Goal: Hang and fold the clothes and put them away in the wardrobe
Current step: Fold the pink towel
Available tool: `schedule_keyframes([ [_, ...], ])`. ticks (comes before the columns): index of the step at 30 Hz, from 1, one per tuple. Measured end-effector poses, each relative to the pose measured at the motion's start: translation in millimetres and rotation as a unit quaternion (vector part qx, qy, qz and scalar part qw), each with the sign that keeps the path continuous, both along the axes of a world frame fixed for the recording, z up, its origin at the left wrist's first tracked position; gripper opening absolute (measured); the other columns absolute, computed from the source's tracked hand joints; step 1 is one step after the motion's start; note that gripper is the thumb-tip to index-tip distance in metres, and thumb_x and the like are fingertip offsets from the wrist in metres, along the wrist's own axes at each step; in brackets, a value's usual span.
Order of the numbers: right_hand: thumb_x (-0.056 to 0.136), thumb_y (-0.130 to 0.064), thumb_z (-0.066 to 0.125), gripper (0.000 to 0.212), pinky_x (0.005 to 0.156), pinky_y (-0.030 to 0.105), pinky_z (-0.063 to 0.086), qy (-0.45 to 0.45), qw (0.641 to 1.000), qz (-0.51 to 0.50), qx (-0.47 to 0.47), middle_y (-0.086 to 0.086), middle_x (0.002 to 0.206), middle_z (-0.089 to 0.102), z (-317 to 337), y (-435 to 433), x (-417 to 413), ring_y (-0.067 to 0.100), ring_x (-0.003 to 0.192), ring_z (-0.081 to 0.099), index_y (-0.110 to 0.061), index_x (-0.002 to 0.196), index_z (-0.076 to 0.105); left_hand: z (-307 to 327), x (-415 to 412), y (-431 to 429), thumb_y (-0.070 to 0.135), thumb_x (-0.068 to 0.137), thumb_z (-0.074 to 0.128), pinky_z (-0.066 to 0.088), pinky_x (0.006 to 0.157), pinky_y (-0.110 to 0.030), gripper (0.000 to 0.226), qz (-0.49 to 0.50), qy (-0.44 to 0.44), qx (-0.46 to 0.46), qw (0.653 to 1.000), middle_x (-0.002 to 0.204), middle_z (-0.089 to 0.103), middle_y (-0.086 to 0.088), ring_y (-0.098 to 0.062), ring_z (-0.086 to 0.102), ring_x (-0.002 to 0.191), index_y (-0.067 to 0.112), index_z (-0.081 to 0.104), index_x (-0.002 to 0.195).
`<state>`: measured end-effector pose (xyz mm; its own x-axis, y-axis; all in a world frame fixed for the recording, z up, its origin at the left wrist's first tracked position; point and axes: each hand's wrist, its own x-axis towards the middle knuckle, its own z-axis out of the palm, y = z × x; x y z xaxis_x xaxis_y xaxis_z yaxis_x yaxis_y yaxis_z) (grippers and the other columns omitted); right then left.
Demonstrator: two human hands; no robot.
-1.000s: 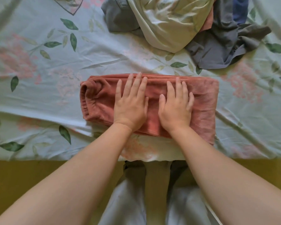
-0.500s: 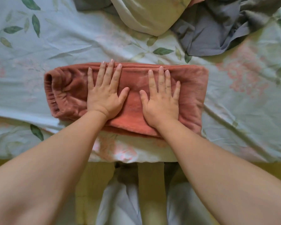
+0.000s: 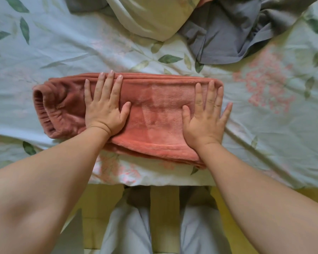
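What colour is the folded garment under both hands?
Terracotta pink garment, seen clearly in the head view.

We find a bed covered by a pale blue sheet [image 3: 62, 52] printed with green leaves and pink blossoms, creased throughout. A folded rust-coloured garment [image 3: 154, 114] lies flat on it near the front edge, gathered band to the left. At the far edge we note a pale yellow garment [image 3: 154, 15] and a grey garment [image 3: 228, 39], crumpled and touching.

Single head view, wide-angle: looks steeply down and forward, close over bed edge [image 3: 154, 181].
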<state>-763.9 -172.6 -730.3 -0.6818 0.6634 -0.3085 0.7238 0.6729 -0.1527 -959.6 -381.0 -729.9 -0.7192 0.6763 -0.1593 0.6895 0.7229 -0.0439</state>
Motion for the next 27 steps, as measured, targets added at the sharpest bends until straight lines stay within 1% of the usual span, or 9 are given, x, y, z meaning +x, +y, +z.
schedule_keyframes([
  [3,0.100,-0.062,0.028,0.073,0.123,0.057,0.006,0.054,0.998,-0.010,-0.035,-0.001,0.170,-0.008,14,4,6,0.023,0.157,-0.003,-0.033,0.161,-0.001,17,5,9,0.050,0.091,0.036,-0.001,0.122,-0.063,0.079,0.022,-0.015,-0.009,1.000,0.170,0.012,-0.005,-0.025,0.006,0.156,0.022,0.013,0.162],
  [6,0.094,-0.066,0.047,0.077,0.110,0.045,0.034,0.125,0.976,-0.156,-0.085,0.009,0.157,0.030,32,10,19,0.029,0.141,0.036,-0.023,0.154,0.028,33,25,25,0.039,0.087,0.042,-0.005,0.122,-0.061,0.080,0.059,-0.008,0.057,0.997,0.169,0.014,-0.008,-0.026,0.008,0.156,0.016,0.021,0.161],
  [9,0.083,-0.075,0.057,0.065,0.080,0.031,0.047,0.110,0.883,-0.385,-0.244,0.000,0.115,0.063,44,18,26,0.023,0.102,0.063,-0.018,0.114,0.060,36,59,47,0.043,0.097,0.039,0.000,0.124,-0.057,0.071,0.026,-0.041,0.124,0.991,0.169,0.015,-0.007,-0.024,0.008,0.157,0.015,0.022,0.160],
  [11,0.076,-0.076,0.064,0.062,0.081,0.036,0.055,0.104,0.787,-0.470,-0.385,-0.002,0.104,0.072,51,15,23,0.021,0.092,0.068,-0.019,0.100,0.067,29,77,60,0.047,0.101,0.033,0.003,0.124,-0.057,0.069,0.032,-0.063,0.101,0.992,0.170,0.012,-0.006,-0.024,0.006,0.157,0.016,0.020,0.161],
  [12,0.074,-0.075,0.068,0.060,0.086,0.040,0.058,0.102,0.764,-0.478,-0.421,-0.002,0.102,0.074,55,10,20,0.022,0.093,0.070,-0.020,0.100,0.069,24,82,65,0.049,0.102,0.031,0.003,0.124,-0.057,0.070,0.044,-0.064,0.078,0.994,0.170,0.010,-0.005,-0.024,0.004,0.157,0.016,0.017,0.162],
  [13,0.074,-0.073,0.070,0.059,0.090,0.041,0.058,0.102,0.765,-0.467,-0.431,-0.002,0.103,0.074,60,6,18,0.022,0.095,0.070,-0.020,0.102,0.070,19,84,69,0.051,0.102,0.029,0.002,0.125,-0.056,0.071,0.056,-0.057,0.058,0.995,0.170,0.009,-0.005,-0.025,0.003,0.157,0.017,0.016,0.162],
  [15,0.079,-0.067,0.071,0.058,0.090,0.037,0.057,0.109,0.819,-0.399,-0.397,-0.003,0.105,0.073,69,5,14,0.019,0.097,0.069,-0.018,0.110,0.069,13,83,74,0.054,0.101,0.028,0.003,0.125,-0.056,0.072,0.068,-0.047,0.035,0.996,0.170,0.009,-0.005,-0.025,0.004,0.157,0.016,0.015,0.162],
  [19,0.090,-0.053,0.069,0.031,0.065,0.001,0.040,0.146,0.884,-0.280,-0.344,-0.025,0.087,0.058,98,19,17,-0.013,0.075,0.054,-0.027,0.103,0.058,16,80,78,0.053,0.101,0.026,0.005,0.124,-0.057,0.072,0.079,-0.061,0.038,0.994,0.170,0.012,-0.006,-0.025,0.006,0.157,0.015,0.017,0.162],
  [27,0.087,-0.054,0.070,0.029,0.059,-0.003,0.036,0.211,0.925,-0.247,-0.198,-0.025,0.080,0.059,187,41,36,-0.023,0.069,0.052,-0.028,0.095,0.061,61,141,161,0.042,0.098,0.018,0.001,0.126,-0.049,0.069,0.128,-0.185,0.178,0.958,0.168,0.014,-0.007,-0.024,0.008,0.157,0.012,0.022,0.160],
])
